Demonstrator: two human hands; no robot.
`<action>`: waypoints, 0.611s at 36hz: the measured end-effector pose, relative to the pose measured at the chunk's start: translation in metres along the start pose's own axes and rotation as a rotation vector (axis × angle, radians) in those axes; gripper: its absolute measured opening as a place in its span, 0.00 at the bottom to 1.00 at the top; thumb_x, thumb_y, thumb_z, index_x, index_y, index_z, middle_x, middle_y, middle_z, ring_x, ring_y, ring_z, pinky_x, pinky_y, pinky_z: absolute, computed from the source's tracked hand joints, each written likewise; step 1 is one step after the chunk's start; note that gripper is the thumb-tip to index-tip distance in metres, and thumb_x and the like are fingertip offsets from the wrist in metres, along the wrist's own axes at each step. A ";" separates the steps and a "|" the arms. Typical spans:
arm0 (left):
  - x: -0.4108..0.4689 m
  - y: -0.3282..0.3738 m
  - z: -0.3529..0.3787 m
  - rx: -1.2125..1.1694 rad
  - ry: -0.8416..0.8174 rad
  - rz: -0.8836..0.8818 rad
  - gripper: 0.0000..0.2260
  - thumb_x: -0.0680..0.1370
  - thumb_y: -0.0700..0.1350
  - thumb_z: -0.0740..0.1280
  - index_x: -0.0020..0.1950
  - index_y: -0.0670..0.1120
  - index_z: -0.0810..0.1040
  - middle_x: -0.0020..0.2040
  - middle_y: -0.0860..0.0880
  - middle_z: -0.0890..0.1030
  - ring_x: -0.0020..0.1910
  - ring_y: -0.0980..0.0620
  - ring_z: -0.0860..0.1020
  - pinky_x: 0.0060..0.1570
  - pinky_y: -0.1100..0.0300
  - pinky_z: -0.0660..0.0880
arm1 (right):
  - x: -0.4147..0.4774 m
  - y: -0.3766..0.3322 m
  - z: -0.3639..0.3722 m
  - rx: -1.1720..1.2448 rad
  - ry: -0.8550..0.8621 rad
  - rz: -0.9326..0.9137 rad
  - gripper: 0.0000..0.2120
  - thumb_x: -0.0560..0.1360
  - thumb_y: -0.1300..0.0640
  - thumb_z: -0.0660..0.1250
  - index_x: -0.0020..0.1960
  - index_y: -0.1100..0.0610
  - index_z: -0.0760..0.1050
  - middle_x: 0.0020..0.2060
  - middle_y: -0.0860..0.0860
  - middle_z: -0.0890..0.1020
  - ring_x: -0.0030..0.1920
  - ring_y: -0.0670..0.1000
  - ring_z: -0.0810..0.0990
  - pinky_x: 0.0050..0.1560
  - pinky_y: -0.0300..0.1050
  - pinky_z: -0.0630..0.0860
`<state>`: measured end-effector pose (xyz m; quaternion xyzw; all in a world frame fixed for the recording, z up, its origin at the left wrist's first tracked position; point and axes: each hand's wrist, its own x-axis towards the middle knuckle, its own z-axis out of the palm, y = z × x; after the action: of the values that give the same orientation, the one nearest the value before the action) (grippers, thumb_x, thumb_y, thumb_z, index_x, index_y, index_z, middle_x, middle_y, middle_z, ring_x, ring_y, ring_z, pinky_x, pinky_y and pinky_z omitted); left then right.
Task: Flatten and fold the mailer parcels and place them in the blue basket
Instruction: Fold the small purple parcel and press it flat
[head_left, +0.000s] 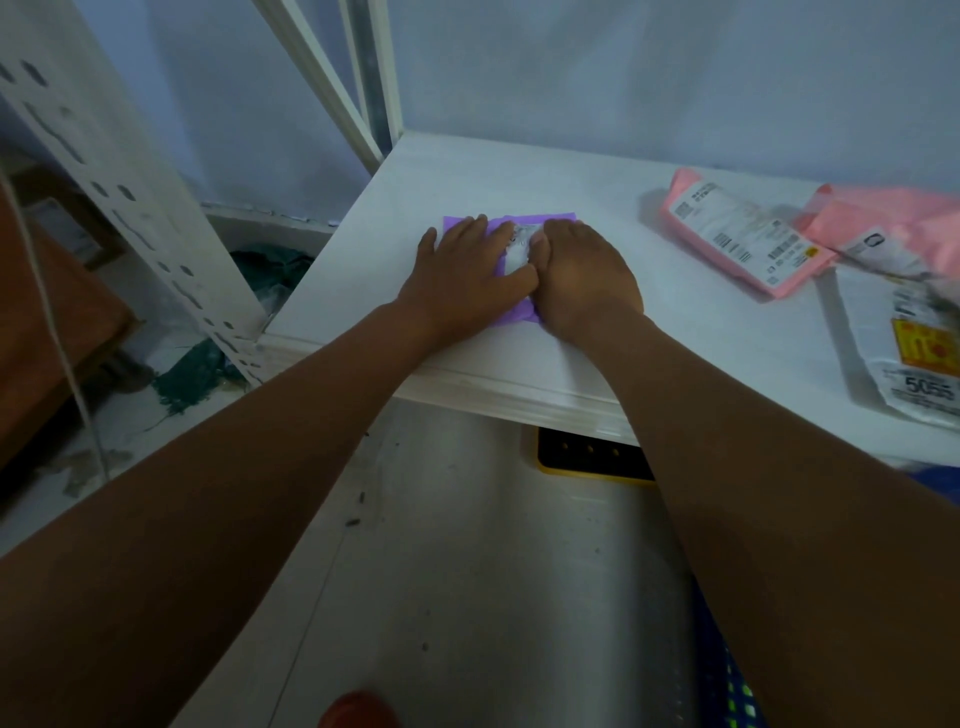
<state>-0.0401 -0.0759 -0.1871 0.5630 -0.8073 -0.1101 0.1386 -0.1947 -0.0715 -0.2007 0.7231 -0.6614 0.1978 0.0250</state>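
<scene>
A small purple mailer (556, 216) with a white label lies flat on the white shelf (649, 332). My left hand (465, 273) and my right hand (584, 278) press down on it side by side, palms flat, thumbs meeting over the label, and cover most of it. To the right lie a pink mailer (743, 239), a second pink mailer (893, 218) and a white mailer (904, 343) with a yellow print. A sliver of the blue basket (727, 686) shows on the floor under my right forearm.
A white perforated rack post (130, 197) stands at the left. A black and yellow object (587, 457) sits under the shelf edge. Dark green rubbish (192, 374) lies on the floor at the left, and a red object (358, 709) is at the bottom edge.
</scene>
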 end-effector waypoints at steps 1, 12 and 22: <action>0.000 0.000 0.000 0.003 0.005 0.004 0.38 0.72 0.64 0.50 0.79 0.49 0.59 0.79 0.45 0.60 0.79 0.47 0.56 0.77 0.42 0.50 | -0.001 0.000 -0.001 0.005 0.008 0.002 0.20 0.82 0.50 0.47 0.56 0.59 0.74 0.54 0.57 0.80 0.57 0.59 0.76 0.61 0.52 0.69; 0.000 -0.002 0.000 -0.012 0.143 -0.037 0.39 0.69 0.66 0.49 0.68 0.42 0.73 0.65 0.40 0.76 0.65 0.40 0.72 0.67 0.47 0.67 | -0.002 -0.002 -0.003 0.029 -0.016 0.115 0.31 0.81 0.44 0.40 0.75 0.61 0.62 0.76 0.61 0.63 0.77 0.59 0.58 0.76 0.53 0.58; 0.005 -0.012 0.005 0.044 0.367 -0.423 0.41 0.75 0.74 0.52 0.66 0.40 0.73 0.65 0.36 0.75 0.67 0.36 0.70 0.71 0.38 0.61 | -0.006 -0.003 -0.018 -0.062 0.174 0.352 0.22 0.82 0.47 0.51 0.61 0.63 0.73 0.59 0.60 0.76 0.62 0.61 0.71 0.59 0.52 0.67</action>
<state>-0.0334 -0.0848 -0.1949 0.7324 -0.6354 -0.0153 0.2442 -0.1965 -0.0598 -0.1849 0.5754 -0.7786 0.2405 0.0692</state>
